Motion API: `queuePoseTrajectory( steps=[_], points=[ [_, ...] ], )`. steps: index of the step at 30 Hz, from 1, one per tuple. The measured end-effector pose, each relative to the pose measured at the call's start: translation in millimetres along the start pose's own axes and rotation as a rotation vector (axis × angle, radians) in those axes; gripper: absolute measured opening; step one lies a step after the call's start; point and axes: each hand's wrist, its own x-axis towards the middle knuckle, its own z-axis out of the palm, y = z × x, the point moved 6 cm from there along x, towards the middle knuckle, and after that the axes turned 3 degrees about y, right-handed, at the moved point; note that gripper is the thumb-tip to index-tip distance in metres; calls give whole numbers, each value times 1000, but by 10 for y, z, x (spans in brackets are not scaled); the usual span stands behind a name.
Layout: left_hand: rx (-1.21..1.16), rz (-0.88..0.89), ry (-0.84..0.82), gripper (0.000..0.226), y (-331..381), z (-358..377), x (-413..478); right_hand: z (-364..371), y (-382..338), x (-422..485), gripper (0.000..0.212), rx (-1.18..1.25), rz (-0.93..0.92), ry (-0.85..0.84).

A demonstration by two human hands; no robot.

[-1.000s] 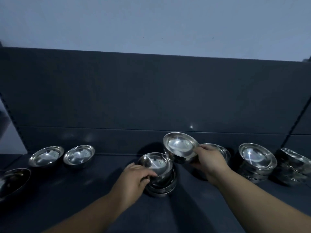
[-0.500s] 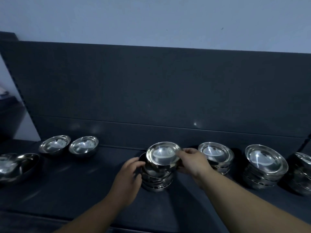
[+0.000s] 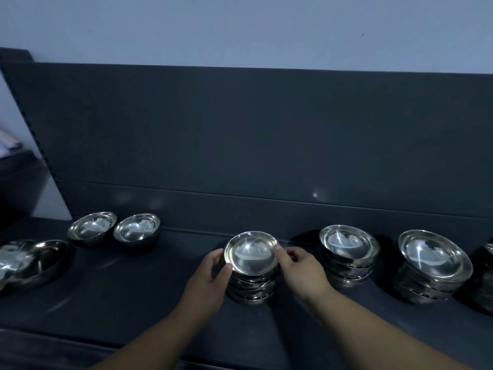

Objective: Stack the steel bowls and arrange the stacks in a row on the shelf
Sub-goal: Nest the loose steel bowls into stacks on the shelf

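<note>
Left hand (image 3: 209,280) cups the bowl stack (image 3: 250,265); right hand (image 3: 302,272) pinches its rim.

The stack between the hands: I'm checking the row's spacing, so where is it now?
Head view: the stack stands mid-frame, held between the left hand and right hand, left of the next stack and right of a single bowl.

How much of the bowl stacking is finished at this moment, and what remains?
Done: the near right stack and the far right stack stand in a row on the shelf. In hand: the left hand and the right hand grip the middle stack. Left: two single bowls at the back left and the bowls at the far left edge are not stacked yet.
</note>
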Motion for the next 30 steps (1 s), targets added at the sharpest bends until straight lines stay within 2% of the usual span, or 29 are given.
queuePoseTrajectory(
  steps=[5, 8, 12, 15, 16, 17, 19, 20, 22, 25, 30],
  points=[
    [-193, -149, -106, 35, -17, 173, -17, 157, 40, -180, 44, 225, 169, -184],
    [-265, -160, -144, 45, 9, 256, 32, 177, 116, -104, 52, 316, 146, -154],
    [-269, -143, -212, 59, 48, 373, 131, 145, 168, -43, 77, 398, 98, -127],
    [-182, -123, -279, 74, 43, 414, 204, 105, 197, -57, 62, 510, 127, -137],
    [-139, -118, -294, 80, 32, 415, 225, 83, 223, -69, 67, 509, 132, -140],
    [-97, -114, -304, 84, 13, 408, 236, 54, 254, -96, 79, 473, 134, -138],
    [-12, -111, -306, 92, -7, 375, 206, 9, 332, -176, 102, 255, 118, -125],
    [43, -110, -298, 93, -15, 349, 171, 0, 378, -235, 98, 112, 105, -122],
    [190, -117, -263, 85, -81, 282, 83, 31, 495, -318, 74, -114, 77, -148],
    [450, -128, -232, 68, -225, 125, -53, 139, 540, -380, 50, -291, 0, -221],
    [597, -108, -158, 66, -414, -274, -144, 390, 340, -502, 45, -489, -125, -306]
  ],
)
